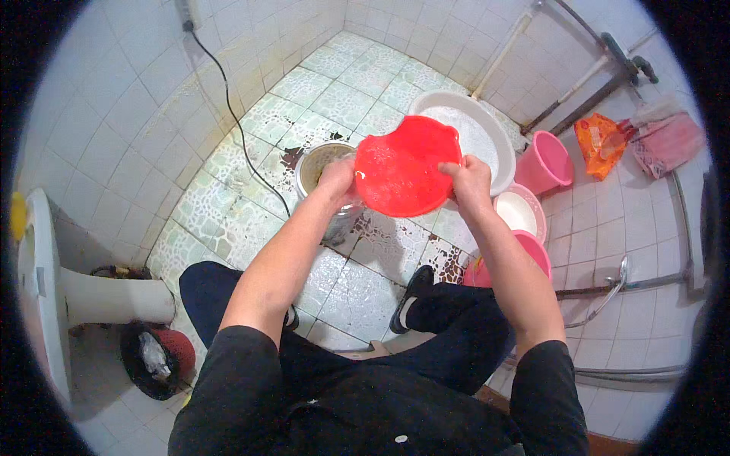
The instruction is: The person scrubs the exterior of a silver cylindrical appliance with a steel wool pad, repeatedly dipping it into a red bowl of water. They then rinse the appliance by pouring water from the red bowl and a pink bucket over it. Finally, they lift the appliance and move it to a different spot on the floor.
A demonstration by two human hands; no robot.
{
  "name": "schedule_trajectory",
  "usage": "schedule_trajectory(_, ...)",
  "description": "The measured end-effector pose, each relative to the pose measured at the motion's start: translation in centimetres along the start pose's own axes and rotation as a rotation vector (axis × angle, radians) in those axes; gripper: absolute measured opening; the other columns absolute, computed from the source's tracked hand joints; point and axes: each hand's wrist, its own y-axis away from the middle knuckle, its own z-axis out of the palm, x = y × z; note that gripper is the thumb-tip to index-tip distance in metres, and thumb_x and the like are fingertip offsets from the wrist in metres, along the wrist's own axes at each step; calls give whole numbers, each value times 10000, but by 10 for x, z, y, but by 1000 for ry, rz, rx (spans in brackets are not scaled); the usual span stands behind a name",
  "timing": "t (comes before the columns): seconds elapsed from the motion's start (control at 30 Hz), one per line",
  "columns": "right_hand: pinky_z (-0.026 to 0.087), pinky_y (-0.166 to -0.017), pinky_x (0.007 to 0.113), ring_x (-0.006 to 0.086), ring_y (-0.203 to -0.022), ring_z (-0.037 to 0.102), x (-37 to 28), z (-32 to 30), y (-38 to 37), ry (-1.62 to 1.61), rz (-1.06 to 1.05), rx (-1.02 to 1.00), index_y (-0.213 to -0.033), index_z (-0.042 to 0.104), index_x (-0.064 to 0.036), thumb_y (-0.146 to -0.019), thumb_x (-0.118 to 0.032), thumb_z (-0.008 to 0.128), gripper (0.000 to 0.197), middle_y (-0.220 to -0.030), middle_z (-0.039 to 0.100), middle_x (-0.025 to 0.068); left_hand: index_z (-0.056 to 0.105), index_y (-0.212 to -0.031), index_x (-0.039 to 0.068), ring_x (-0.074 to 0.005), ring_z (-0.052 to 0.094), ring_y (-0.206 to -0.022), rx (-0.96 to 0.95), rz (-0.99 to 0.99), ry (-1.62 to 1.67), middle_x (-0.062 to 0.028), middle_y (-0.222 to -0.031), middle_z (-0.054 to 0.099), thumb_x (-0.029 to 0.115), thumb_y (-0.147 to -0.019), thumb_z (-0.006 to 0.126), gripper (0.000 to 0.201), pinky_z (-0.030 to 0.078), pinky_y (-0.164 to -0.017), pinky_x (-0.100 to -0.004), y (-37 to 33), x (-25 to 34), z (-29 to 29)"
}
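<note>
- Holding the red basin [407, 163] by its sides: left hand [339, 181], fingers partly hidden; right hand [473, 182], thumb over it.
- Basin above the floor [327, 285] — covering part of the tub [449, 97].
- Shirt mark [401, 438]: too small to read.

Free: I log far floor [353, 72] between black cord [230, 102] and white basin [503, 148]. Obstacles: red basin [399, 156], centre, across my hands' path; white-rimmed bucket [301, 173], beneath it leftward; pink buckets [534, 163], right.
</note>
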Motion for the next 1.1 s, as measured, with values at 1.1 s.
schedule_trajectory(1.1, 354, -328, 274, 151, -361, 453, 11, 45, 160, -35, 684, -485, -781, 562, -26, -794, -100, 674, 135, -555, 511, 45, 636, -973, 50, -146, 658, -806, 131, 276, -280, -52, -924, 666, 308, -911, 577, 272, 524, -699, -276, 144, 104, -87)
